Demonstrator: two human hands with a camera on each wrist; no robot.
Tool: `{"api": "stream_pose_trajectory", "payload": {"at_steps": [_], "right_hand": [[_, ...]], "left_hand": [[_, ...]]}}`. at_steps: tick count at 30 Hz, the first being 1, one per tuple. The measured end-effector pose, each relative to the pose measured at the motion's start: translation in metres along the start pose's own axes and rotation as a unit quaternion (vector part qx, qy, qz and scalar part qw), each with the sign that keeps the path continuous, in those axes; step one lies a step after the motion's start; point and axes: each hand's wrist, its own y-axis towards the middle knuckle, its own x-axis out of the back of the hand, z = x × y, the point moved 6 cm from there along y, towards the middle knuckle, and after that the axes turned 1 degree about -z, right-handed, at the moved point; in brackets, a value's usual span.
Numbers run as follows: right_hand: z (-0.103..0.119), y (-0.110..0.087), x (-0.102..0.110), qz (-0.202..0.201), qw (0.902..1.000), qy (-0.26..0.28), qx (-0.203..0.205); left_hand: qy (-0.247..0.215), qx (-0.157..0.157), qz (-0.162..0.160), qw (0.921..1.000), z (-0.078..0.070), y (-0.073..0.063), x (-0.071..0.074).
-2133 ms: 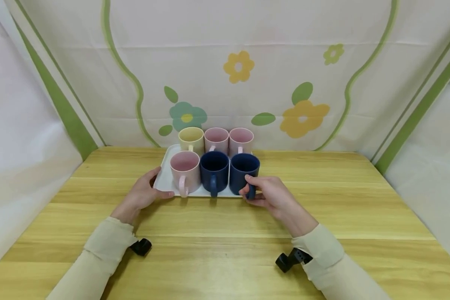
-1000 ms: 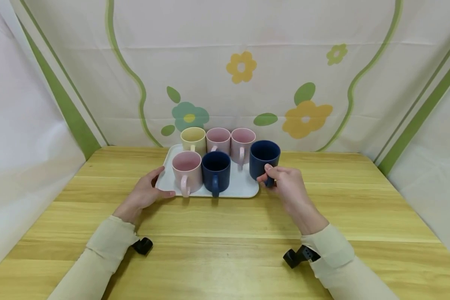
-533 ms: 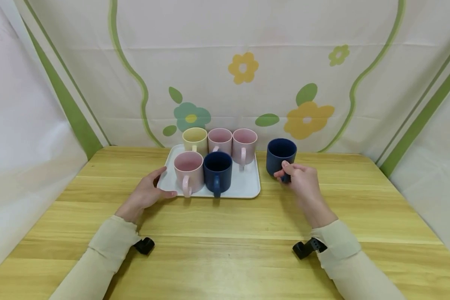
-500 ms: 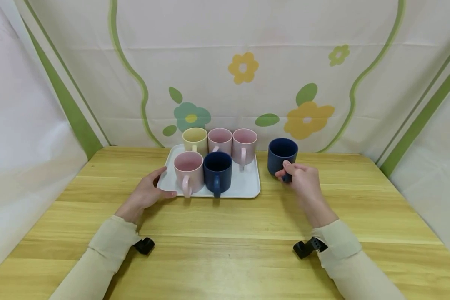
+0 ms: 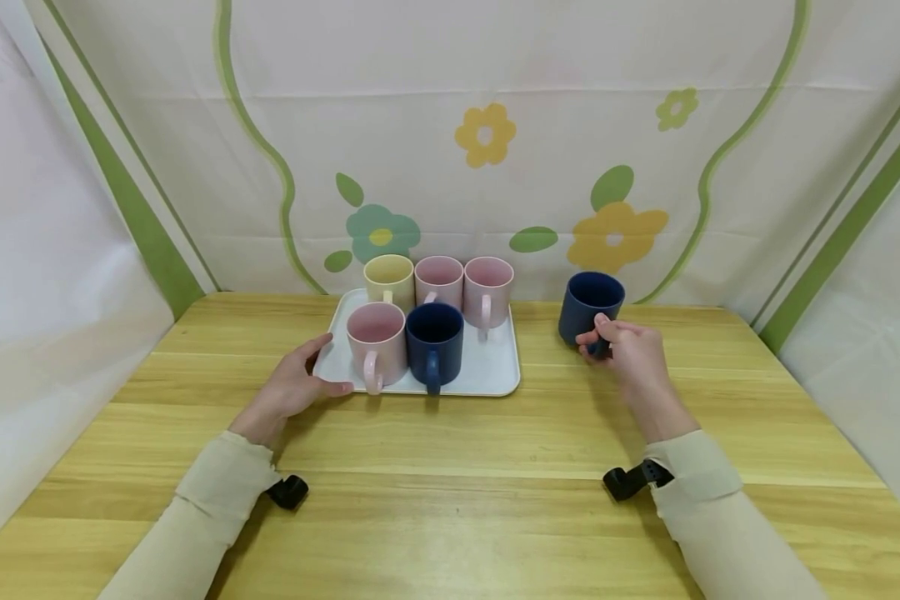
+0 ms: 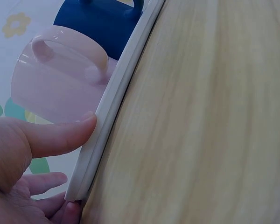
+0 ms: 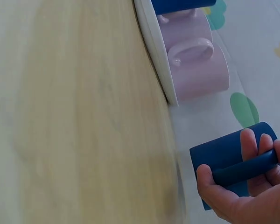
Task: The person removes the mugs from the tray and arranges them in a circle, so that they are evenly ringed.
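Note:
By its handle, my right hand grips a dark blue mug to the right of the tray. In the right wrist view the held mug is upright relative to the table, with a small gap under its base. My left hand holds the front left corner of the white tray; its thumb presses the rim and other fingertips reach the corner. On the tray stand a pink mug and a blue mug in front.
Behind them on the tray are a yellow mug, a pink mug and another pink mug. The wooden table ends at a flowered cloth backdrop. Cloth walls stand at both sides.
My right hand has lifted the blue mug off the tray's front right and carried it rightward, past the tray's edge. The left hand keeps its place at the tray corner.

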Motion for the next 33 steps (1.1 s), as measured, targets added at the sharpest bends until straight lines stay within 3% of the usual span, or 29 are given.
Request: {"api": "stream_pose_trajectory", "payload": {"at_steps": [15, 25, 33], "right_hand": [[-0.008, 0.009, 0.015, 0.021, 0.9994, -0.009, -0.026], [-0.007, 0.013, 0.024, 0.048, 0.9974, 0.026, -0.048], [-0.007, 0.019, 0.027, 0.036, 0.9972, 0.022, -0.062]], "left_hand": [[-0.006, 0.005, 0.004, 1.0000, 0.000, 0.001, -0.001], [-0.009, 0.003, 0.002, 1.0000, 0.001, -0.001, 0.001], [-0.007, 0.000, 0.001, 1.0000, 0.000, -0.001, 0.001]]}}
